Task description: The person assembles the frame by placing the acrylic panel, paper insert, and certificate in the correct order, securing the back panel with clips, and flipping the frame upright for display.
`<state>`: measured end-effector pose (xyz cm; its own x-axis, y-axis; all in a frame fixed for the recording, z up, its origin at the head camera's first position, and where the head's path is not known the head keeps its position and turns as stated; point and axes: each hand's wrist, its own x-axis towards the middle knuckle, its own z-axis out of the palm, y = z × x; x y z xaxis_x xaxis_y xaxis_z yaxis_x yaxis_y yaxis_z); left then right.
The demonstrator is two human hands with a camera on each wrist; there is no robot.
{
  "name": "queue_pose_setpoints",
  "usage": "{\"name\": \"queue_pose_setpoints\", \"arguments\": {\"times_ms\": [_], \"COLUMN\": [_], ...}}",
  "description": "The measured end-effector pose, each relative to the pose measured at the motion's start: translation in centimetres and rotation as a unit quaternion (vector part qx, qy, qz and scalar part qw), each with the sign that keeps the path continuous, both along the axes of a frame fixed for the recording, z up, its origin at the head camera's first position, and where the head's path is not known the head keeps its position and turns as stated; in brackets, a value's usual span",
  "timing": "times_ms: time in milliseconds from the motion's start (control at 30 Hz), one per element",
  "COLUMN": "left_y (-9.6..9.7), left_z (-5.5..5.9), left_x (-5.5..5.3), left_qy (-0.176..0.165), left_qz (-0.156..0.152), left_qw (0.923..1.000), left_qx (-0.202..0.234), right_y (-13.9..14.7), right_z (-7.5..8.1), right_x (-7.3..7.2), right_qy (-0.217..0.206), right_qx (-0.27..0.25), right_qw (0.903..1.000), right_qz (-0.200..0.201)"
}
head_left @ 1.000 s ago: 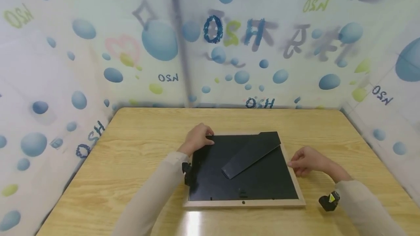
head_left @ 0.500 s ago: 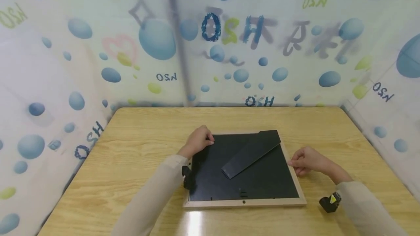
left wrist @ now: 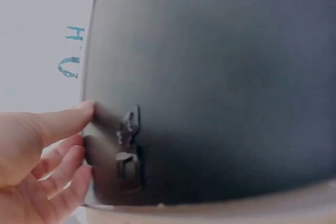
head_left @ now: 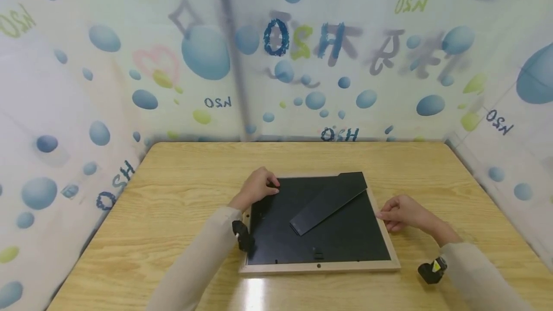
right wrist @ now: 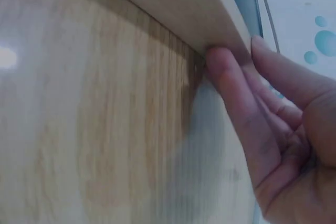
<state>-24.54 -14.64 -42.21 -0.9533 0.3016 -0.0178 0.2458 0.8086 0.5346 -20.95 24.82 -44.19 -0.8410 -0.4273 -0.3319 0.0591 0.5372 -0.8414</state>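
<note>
A picture frame (head_left: 317,267) lies face down on the table, its pale wooden rim round a black backing board (head_left: 276,234). A black easel stand (head_left: 328,203) slants across that board. At the far left corner my left hand (head_left: 258,187) grips the frame's edge; in the left wrist view the thumb (left wrist: 71,121) is on the edge and the other fingers curl beside it. A black metal clasp (left wrist: 128,150) shows near them. My right hand (head_left: 403,212) pinches the right side of the rim, thumb on top, index fingertip (right wrist: 220,59) low against the wood.
The light wooden table (head_left: 173,172) runs back to a patterned wall (head_left: 319,71), with more patterned walls at left and right. A black wrist camera (head_left: 432,270) hangs under the right sleeve, another camera (head_left: 242,235) over the frame's left rim.
The left wrist has shifted slightly left, showing more of the left rim. Both hands keep their places on the frame, and the head view has moved a little.
</note>
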Motion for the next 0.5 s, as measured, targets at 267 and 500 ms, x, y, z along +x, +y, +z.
{"name": "queue_pose_setpoints", "arguments": {"times_ms": [267, 500], "left_y": [1.0, 4.3], "left_z": [0.7, 1.3], "left_x": [2.4, 5.8], "left_qy": [0.002, -0.002], "left_qz": [-0.079, -0.127], "left_qw": [0.9965, 0.9871], "left_qx": [-0.027, -0.098], "right_y": [0.0, -1.2], "right_z": [1.2, 2.9], "right_x": [0.1, -1.2], "right_qy": [0.016, 0.048], "right_qx": [0.014, 0.005], "right_qw": [0.9996, 0.9981], "right_qz": [-0.021, -0.037]}}
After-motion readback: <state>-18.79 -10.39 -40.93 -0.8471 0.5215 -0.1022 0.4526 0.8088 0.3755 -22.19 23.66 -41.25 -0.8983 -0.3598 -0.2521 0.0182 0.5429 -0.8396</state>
